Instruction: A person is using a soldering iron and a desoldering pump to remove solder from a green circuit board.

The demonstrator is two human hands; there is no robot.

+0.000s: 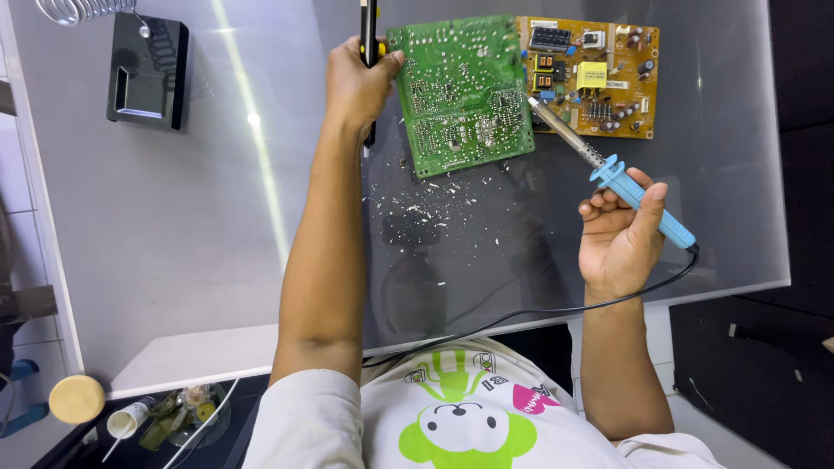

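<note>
My left hand (356,82) grips the left edge of a green circuit board (460,91), solder side up, and also holds a black and yellow pen-like tool (369,35) upright against it. My right hand (621,234) holds a blue-handled soldering iron (643,201). Its metal tip (534,104) touches the green board's right edge. A second, yellow-brown circuit board (599,74) with many components lies on the glass table just right of the green one.
The glass table top (217,217) carries small white solder flecks (434,204) below the green board. A black soldering stand (148,74) with a coil sits far left. The iron's black cord (521,313) runs along the near edge. Small bottles and a round lid (76,398) lie lower left.
</note>
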